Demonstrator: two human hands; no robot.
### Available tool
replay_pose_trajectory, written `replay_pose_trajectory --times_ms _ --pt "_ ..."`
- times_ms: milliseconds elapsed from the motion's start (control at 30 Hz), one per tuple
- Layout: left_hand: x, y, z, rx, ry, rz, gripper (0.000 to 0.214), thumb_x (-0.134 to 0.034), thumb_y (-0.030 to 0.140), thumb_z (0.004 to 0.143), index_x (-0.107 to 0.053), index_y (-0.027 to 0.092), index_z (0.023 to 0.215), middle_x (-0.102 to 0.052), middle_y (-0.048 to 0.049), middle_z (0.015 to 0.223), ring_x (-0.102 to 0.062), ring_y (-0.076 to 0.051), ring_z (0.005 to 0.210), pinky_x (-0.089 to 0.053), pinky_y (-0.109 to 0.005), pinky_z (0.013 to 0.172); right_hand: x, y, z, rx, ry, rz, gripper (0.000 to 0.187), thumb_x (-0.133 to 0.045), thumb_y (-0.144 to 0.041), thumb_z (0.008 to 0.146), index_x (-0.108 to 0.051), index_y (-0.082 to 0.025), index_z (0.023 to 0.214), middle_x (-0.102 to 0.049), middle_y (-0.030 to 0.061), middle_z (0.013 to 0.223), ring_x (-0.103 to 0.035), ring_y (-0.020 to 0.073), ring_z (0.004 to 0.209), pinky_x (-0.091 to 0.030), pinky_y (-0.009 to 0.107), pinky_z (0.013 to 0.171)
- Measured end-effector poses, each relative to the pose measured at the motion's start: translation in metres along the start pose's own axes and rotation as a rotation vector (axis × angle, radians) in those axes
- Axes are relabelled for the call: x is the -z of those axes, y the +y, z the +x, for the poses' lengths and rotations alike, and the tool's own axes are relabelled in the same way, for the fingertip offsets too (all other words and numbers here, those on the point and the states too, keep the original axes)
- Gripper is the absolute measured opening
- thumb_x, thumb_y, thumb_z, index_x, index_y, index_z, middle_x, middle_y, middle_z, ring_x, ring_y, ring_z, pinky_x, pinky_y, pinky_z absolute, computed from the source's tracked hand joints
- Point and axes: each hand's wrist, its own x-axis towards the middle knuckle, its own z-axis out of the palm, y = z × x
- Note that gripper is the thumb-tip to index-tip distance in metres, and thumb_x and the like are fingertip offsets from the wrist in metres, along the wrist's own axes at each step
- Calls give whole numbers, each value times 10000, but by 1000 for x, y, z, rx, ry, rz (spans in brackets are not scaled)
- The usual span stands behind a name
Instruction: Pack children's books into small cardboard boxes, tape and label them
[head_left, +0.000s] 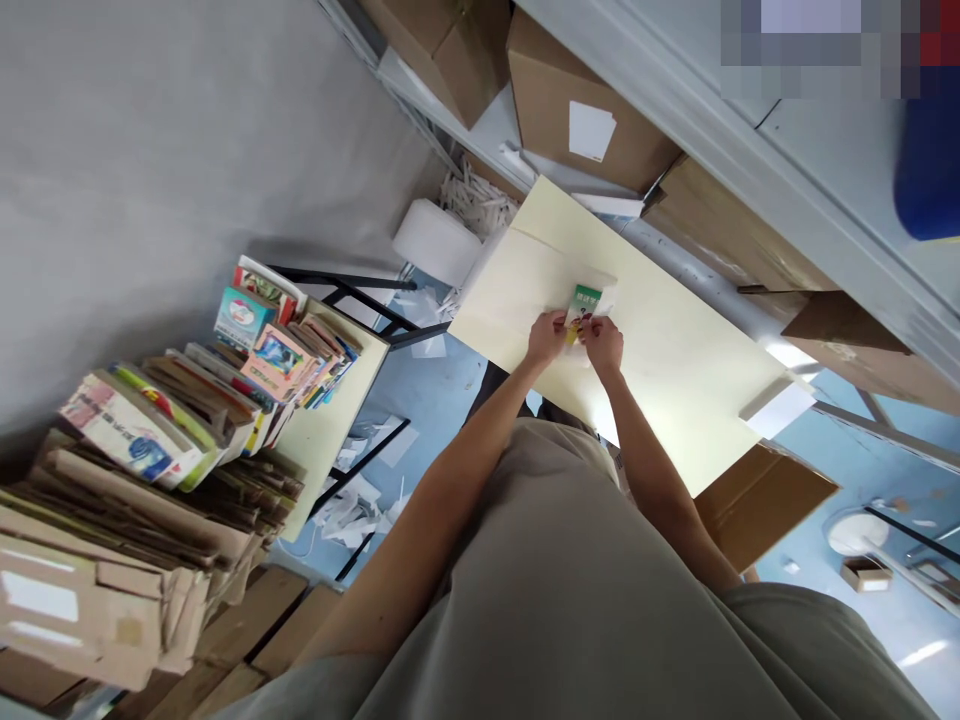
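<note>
A small printed booklet or card (585, 300), green at the top with pale lettering and yellow lower down, is held just over the cream tabletop (660, 350). Along its left side my left hand (547, 337) has its fingers bent in, gripping the edge. My right hand (603, 346) pinches its lower right part, and the fingers cover some of the print. A pale, whitish sheet or wrapper (609, 296) shows around the booklet; its material is too blurred to tell.
To the left, books (277, 360) stand on a side table beside stacked flattened cardboard (127, 540). Cardboard boxes (585, 115) line the shelf behind the table. A white box (776, 408) sits at the table's right corner, near an open carton (765, 505). Paper scraps (356, 515) lie below.
</note>
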Motion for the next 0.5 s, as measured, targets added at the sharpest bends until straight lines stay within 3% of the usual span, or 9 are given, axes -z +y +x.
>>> replay_pose_trajectory --times_ms 100,200,367,500 --pt "-2 3 -5 -4 -2 40 416 -729 117 993 -747 180 1404 -766 -175 1406 -752 -280 1266 -590 -395 1148 0 0 3 31 -1 -5 355 -513 -459 1178 -753 -246 1027 -869 114 989 -805 283 943 -566 373 912" --pt "-7 10 -9 -25 -8 170 436 -883 287 994 -716 164 1377 -712 -217 1449 -675 -362 1408 -551 -467 1239 5 3 8 65 -31 -34 442 -435 -436 1197 -785 -240 1009 -854 126 972 -790 294 953 -555 374 907" --pt "-11 14 -5 16 -2 262 481 -929 214 977 -651 163 1366 -664 -237 1483 -683 -399 1384 -587 -501 1167 17 9 12 159 -14 -107 301 -572 -367 1107 -815 -217 1010 -843 152 1133 -768 293 1029 -564 378 955" --pt "-7 7 -1 23 11 194 354 -843 190 1044 -644 173 1336 -707 -213 1407 -741 -361 1262 -607 -480 1110 22 12 13 33 158 -57 254 -615 -315 1052 -770 -182 1204 -832 186 1230 -772 308 1084 -576 422 1015"
